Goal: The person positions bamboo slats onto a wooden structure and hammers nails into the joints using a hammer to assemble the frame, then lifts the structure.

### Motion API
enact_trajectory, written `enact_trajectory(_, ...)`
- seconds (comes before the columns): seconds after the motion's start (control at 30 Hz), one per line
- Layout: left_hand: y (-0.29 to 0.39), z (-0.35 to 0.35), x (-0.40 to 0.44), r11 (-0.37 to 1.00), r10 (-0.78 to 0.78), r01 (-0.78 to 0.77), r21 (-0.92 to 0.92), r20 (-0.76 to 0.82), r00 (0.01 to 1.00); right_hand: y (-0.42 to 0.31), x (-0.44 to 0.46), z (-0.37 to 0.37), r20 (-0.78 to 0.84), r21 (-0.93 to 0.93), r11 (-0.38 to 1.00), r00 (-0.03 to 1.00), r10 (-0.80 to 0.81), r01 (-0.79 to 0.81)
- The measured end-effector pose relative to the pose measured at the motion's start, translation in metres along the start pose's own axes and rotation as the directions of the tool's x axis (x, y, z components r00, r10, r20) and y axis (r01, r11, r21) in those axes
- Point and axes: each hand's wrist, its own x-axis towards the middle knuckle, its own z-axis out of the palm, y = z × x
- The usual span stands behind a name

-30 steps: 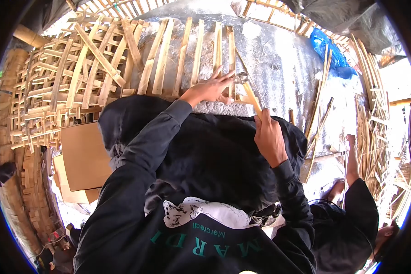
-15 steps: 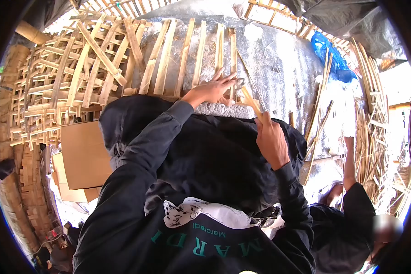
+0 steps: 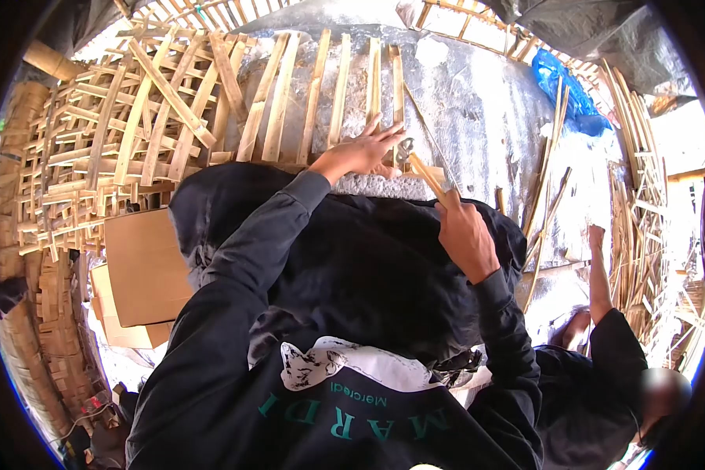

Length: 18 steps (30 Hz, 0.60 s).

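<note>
My right hand (image 3: 468,241) is wrapped round the wooden handle of a hammer (image 3: 429,177). The metal hammer head is up at the bamboo strips, close to my left fingertips. My left hand (image 3: 362,153) lies over the lower ends of the upright strips, its fingers stretched out and apart. Just beyond it stands a bamboo strip (image 3: 398,94), and a paired strip (image 3: 374,78) is to its left. A pale concrete block (image 3: 376,186) shows below my left hand. Whether a nail sits under the fingers is hidden.
To the left is a woven bamboo lattice (image 3: 94,133), with a cardboard box (image 3: 147,266) below it. Loose bamboo strips (image 3: 638,211) and blue plastic (image 3: 568,94) are on the right. Another person (image 3: 580,392) sits at the lower right, one arm stretched forward.
The hammer head has shifted slightly left and down, with my right hand moving a little. My left hand stays over the strips. The other person's arm has moved slightly.
</note>
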Motion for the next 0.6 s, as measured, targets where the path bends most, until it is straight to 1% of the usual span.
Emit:
enact_trajectory(0.03, -0.003, 0.002, 0.001, 1.000, 0.004, -0.004, 0.002, -0.001, 1.000, -0.001, 0.000, -0.005, 0.059, -0.098, 0.995, 0.998, 0.003, 0.003)
enact_trajectory(0.07, -0.007, 0.004, 0.002, 1.000, 0.016, -0.016, -0.011, -0.002, 1.000, -0.003, 0.002, -0.008, 0.056, -0.101, 0.995, 0.998, 0.004, 0.002)
enact_trajectory(0.13, -0.010, 0.007, 0.003, 0.999, 0.024, -0.024, -0.032, 0.002, 1.000, -0.008, 0.005, -0.009, 0.008, -0.002, 0.999, 0.999, 0.033, -0.033)
enact_trajectory(0.2, -0.012, 0.010, 0.005, 0.999, 0.021, -0.023, 0.046, 0.039, 0.999, -0.005, 0.002, 0.000, -0.005, 0.029, 0.999, 0.999, 0.042, -0.042)
enact_trajectory(0.27, -0.013, 0.010, 0.006, 0.999, 0.026, -0.027, 0.046, 0.025, 0.999, -0.001, 0.002, 0.002, -0.026, 0.059, 0.997, 0.999, 0.043, -0.042)
enact_trajectory(0.33, -0.012, 0.009, 0.007, 0.998, 0.048, -0.048, 0.039, 0.000, 0.999, 0.002, 0.000, -0.001, 0.029, -0.118, 0.993, 1.000, 0.000, 0.003)
enact_trajectory(0.37, -0.012, 0.009, 0.006, 0.999, 0.020, -0.020, 0.033, 0.012, 1.000, 0.000, 0.002, -0.003, 0.026, -0.121, 0.993, 1.000, 0.001, 0.002)
enact_trajectory(0.43, -0.006, 0.003, 0.004, 1.000, 0.004, -0.005, 0.023, 0.022, 1.000, -0.008, 0.005, -0.010, 0.034, 0.029, 0.997, 0.997, 0.066, -0.067)
enact_trajectory(0.47, -0.003, 0.002, 0.000, 1.000, -0.014, 0.013, 0.015, 0.037, 0.999, -0.007, 0.004, -0.007, 0.042, 0.030, 0.997, 0.997, 0.065, -0.066)
enact_trajectory(0.5, -0.004, 0.005, -0.001, 0.999, 0.046, -0.045, 0.030, -0.047, 0.998, -0.006, 0.002, -0.002, 0.014, 0.063, 0.996, 0.998, 0.063, -0.064)
enact_trajectory(0.53, -0.006, 0.007, -0.001, 0.999, 0.045, -0.043, 0.032, -0.046, 0.998, -0.005, 0.002, 0.001, -0.017, 0.097, 0.993, 0.998, 0.063, -0.061)
enact_trajectory(0.57, -0.007, 0.008, -0.001, 1.000, 0.023, -0.023, 0.013, -0.026, 0.999, -0.004, 0.001, 0.001, -0.020, 0.098, 0.993, 0.998, 0.063, -0.061)
enact_trajectory(0.6, -0.006, 0.006, 0.001, 1.000, 0.004, -0.004, -0.006, -0.009, 1.000, -0.002, 0.001, 0.000, 0.010, -0.009, 1.000, 1.000, 0.020, -0.020)
